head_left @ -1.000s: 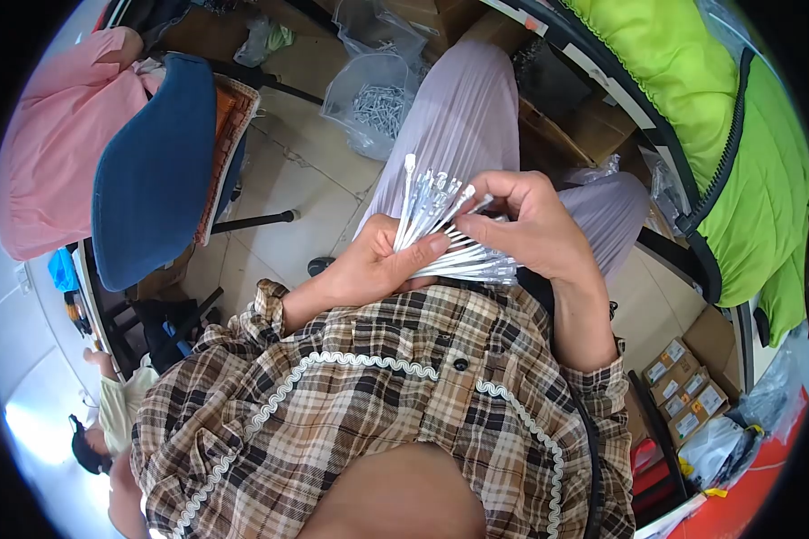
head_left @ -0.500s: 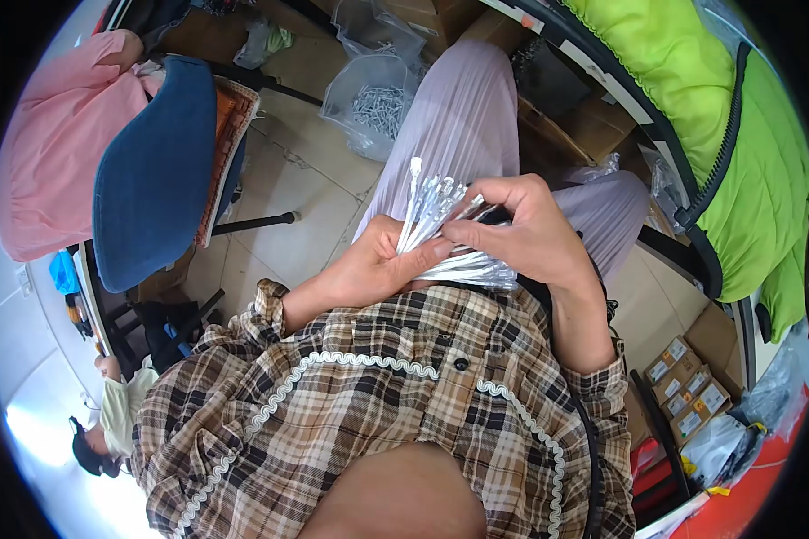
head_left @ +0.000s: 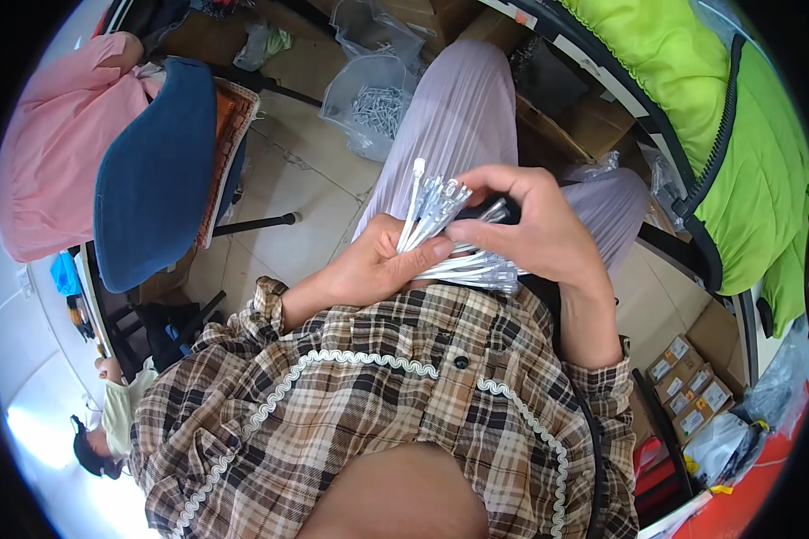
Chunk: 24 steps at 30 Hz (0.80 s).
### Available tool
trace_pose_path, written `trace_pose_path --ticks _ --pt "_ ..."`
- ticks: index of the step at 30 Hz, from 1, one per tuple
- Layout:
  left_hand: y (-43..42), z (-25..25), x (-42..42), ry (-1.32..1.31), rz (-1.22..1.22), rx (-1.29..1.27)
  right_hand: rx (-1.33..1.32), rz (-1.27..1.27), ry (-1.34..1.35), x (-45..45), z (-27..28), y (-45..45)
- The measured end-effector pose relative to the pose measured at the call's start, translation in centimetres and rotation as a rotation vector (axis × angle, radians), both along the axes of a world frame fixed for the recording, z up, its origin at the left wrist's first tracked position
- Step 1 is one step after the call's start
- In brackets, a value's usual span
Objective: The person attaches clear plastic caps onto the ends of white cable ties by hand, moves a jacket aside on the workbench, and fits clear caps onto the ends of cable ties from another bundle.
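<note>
A bundle of white wires (head_left: pixel 472 267) with metal terminals in clear sleeves lies across my lap, against the plaid shirt. My left hand (head_left: pixel 391 256) is closed round it, thumb across the wires. Several terminal ends (head_left: pixel 442 199) fan out above that thumb, and one wire with a white connector (head_left: pixel 418 169) sticks up higher. My right hand (head_left: pixel 535 225) curls round the right side of the fan, its thumb against the wires and its index finger bent by the tips. Some ends show between its thumb and finger; the other fingers' grip is partly hidden.
A clear plastic bag of metal parts (head_left: pixel 379 110) stands on the tiled floor beyond my knee. A blue-backed chair (head_left: pixel 157 171) is at left, with pink cloth beside it. Bright green fabric (head_left: pixel 764 171) hangs at right. Small labelled boxes (head_left: pixel 692 386) sit lower right; another person (head_left: pixel 121 413) is at left.
My right hand has shifted slightly right and up, and its thumb and index finger have spread a little apart at the terminal ends. My left hand stays on the bundle.
</note>
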<state>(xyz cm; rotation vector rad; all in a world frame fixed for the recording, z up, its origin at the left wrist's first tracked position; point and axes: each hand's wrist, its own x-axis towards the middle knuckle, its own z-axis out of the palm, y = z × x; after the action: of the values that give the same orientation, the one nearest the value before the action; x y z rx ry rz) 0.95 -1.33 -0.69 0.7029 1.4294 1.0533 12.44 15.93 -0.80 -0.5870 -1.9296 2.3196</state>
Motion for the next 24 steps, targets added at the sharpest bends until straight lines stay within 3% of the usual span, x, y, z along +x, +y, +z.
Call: trace_pose_path --ticks 6,10,15,20,24 --pt "0.3 0.6 0.3 -0.047 0.045 -0.052 -0.035 0.148 -0.146 0.1 -0.5 0.1" --pt "0.1 0.4 0.3 -0.073 0.073 -0.108 0.597 0.086 -0.177 0.5 0.3 -0.5" --pt "0.1 0.2 -0.1 -0.065 0.008 -0.071 0.348 0.007 0.025 0.4 -1.1 -0.1" --pt "0.2 0.4 -0.2 -0.066 -0.016 -0.089 0.005 0.138 -0.147 -0.6 -0.4 0.2" --pt "0.5 0.7 0.2 -0.192 0.086 -0.123 0.037 0.146 -0.153 -0.1 -0.5 0.3"
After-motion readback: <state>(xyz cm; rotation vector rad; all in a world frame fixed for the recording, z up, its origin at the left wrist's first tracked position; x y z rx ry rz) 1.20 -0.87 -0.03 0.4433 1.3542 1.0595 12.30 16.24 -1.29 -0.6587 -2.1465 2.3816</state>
